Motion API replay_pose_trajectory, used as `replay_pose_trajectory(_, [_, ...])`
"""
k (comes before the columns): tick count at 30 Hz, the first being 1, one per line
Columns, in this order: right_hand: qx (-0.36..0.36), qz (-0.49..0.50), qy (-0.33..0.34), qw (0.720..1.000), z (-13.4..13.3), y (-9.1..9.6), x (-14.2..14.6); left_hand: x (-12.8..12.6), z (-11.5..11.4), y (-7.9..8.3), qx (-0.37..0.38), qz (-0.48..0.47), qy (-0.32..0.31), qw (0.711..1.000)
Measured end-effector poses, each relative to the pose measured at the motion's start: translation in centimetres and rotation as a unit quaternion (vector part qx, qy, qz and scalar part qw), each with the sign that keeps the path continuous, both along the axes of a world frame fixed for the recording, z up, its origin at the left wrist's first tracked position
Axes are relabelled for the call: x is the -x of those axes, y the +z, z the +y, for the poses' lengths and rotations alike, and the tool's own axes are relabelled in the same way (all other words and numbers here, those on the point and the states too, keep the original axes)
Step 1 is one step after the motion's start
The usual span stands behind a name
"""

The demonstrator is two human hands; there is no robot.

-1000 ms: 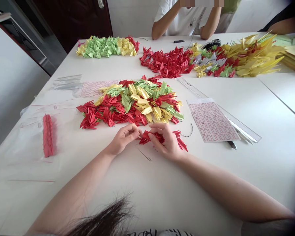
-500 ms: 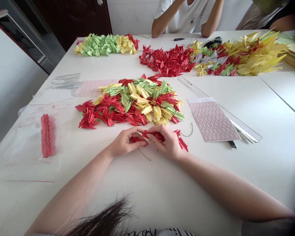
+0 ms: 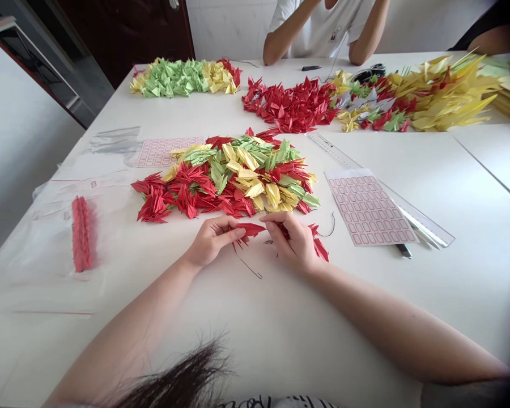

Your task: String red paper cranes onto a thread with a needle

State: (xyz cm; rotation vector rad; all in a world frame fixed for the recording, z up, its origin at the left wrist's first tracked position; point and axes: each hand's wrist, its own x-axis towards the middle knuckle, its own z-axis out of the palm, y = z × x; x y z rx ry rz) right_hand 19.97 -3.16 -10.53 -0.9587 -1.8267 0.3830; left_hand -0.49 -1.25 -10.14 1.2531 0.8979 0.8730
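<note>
At the near table edge: red paper cranes (image 3: 250, 229) pinched in both hands

Long white table (image 3: 408, 323) carries heaped origami cranes. A mixed red, yellow and green pile (image 3: 225, 175) lies directly ahead of the hands, with more heaps beyond it near a seated co-worker (image 3: 318, 28). To the pile's right are a sheet of red-outlined labels (image 3: 368, 209) and a clear ruler (image 3: 420, 218); to its left, a plastic bag (image 3: 46, 255) holds a tight red crane stack (image 3: 81, 233).

Left hand (image 3: 215, 241) pinches the cranes' near end between thumb and fingertips. Right hand (image 3: 293, 241) is curled, pressed onto the far end, contact partly hidden. The cranes sit just below the pile, held close above the table. A thin dark thread (image 3: 249, 266) lies beneath them; whether it passes through them, cannot tell.

Risks, judged: a loosened pinch could drop cranes; excess pressure could crease wings; a snagged thread could drag them.
</note>
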Motion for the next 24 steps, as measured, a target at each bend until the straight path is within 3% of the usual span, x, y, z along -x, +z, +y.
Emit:
replay_pose_trajectory(6, [-0.005, -0.013, -0.009, 1.0, -0.04, -0.04, -0.18, 0.27, 0.16, -0.58, 0.008, -0.041, 0.042, 0.998])
replay_pose_trajectory(15, [-0.061, -0.008, 0.029, 0.998, 0.29, -0.14, 0.0, -0.06, 0.05, -0.15, -0.027, -0.024, 0.016, 0.999])
replay_pose_trajectory(24, [-0.019, 0.003, 0.036, 0.999, -0.03, 0.35, 0.01, -0.55, -0.48, -0.24, -0.089, 0.075, -0.001, 0.993])
